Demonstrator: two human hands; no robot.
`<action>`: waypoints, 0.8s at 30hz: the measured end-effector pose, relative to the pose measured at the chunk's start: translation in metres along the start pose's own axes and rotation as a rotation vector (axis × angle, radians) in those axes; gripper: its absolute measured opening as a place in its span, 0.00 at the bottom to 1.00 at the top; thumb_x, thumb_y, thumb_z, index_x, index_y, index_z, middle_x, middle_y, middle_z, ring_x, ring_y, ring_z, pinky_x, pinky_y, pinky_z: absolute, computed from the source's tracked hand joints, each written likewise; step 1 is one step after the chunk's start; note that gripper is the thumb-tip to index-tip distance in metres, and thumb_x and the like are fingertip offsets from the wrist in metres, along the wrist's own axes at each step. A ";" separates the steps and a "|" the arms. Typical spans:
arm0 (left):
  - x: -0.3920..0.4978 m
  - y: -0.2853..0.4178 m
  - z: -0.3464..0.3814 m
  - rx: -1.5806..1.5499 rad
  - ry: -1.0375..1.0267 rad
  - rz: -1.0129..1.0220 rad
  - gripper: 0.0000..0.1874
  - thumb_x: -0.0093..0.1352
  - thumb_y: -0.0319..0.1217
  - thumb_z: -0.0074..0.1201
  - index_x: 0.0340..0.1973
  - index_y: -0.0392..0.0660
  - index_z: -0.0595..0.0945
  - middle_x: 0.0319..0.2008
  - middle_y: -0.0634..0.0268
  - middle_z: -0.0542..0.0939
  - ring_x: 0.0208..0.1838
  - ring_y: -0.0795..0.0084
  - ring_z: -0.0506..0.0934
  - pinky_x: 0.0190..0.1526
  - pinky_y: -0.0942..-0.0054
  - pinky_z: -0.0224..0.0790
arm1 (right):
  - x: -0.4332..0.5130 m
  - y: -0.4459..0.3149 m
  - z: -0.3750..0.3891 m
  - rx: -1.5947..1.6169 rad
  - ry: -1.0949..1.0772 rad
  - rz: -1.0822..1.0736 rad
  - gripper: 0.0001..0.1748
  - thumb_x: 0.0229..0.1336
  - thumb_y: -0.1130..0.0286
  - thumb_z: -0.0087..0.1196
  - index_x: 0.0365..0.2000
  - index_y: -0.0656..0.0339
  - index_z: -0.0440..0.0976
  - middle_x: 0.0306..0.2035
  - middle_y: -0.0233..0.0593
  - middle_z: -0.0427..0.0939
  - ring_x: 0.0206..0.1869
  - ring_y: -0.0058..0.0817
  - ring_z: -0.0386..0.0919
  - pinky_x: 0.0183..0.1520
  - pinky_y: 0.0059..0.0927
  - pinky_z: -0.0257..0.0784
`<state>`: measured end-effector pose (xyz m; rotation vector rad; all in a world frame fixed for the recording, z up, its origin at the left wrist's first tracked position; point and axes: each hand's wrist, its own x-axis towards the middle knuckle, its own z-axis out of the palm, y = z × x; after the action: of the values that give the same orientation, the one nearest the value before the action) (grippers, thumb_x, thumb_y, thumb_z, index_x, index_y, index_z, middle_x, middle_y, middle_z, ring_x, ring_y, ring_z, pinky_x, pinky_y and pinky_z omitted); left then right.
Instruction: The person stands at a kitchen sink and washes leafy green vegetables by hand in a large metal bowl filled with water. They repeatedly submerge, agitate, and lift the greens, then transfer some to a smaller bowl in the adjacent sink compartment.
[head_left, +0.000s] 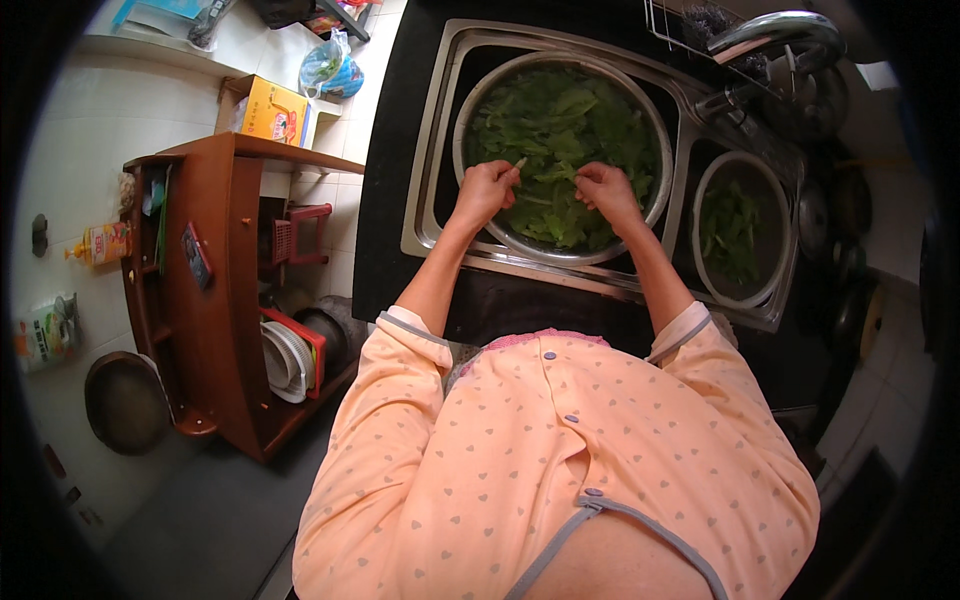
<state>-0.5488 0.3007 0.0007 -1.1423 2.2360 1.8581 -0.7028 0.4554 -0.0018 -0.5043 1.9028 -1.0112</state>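
Leafy greens (551, 112) float in water in a large round metal basin (660, 187), which sits in the bigger bowl of a steel sink (425, 202). Over the basin's near left part, my left hand (487, 191) pinches a short pale piece of stem (520, 162) between thumb and fingers. My right hand (606, 193) is to the right of it, above the water, with its fingertips closed on a green leaf (559, 173). In the smaller sink bowl, a second round basin (699, 232) holds fewer loose greens (731, 232).
A chrome faucet (780, 34) rises behind the sink at the right, near a wire rack (664, 30). Black countertop (394, 150) borders the sink. To the left stands a brown wooden cabinet (210, 300) with a red rack of white baskets (289, 360), and a yellow box (274, 112) beyond.
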 end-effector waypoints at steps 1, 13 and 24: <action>0.003 -0.002 0.001 0.043 0.030 0.030 0.10 0.65 0.28 0.48 0.35 0.33 0.78 0.17 0.63 0.76 0.20 0.76 0.74 0.23 0.75 0.67 | 0.002 0.004 -0.004 -0.113 0.028 -0.046 0.15 0.54 0.70 0.50 0.41 0.67 0.71 0.26 0.38 0.76 0.28 0.26 0.74 0.32 0.31 0.70; 0.009 0.003 0.011 0.407 0.201 0.115 0.07 0.60 0.29 0.54 0.31 0.39 0.80 0.22 0.51 0.77 0.25 0.58 0.76 0.29 0.65 0.66 | 0.006 0.003 0.021 -0.831 0.300 -0.570 0.18 0.41 0.73 0.60 0.39 0.59 0.74 0.40 0.39 0.70 0.48 0.38 0.64 0.48 0.39 0.62; 0.004 -0.010 0.027 0.427 0.003 0.556 0.10 0.53 0.25 0.57 0.32 0.38 0.79 0.31 0.52 0.77 0.36 0.49 0.75 0.34 0.60 0.67 | 0.020 0.009 0.002 -0.340 0.090 -0.112 0.14 0.45 0.73 0.57 0.35 0.67 0.76 0.31 0.46 0.76 0.29 0.37 0.74 0.34 0.39 0.69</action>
<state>-0.5577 0.3216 -0.0175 -0.4875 2.9651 1.3595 -0.7114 0.4456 -0.0199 -0.7793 2.1607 -0.7921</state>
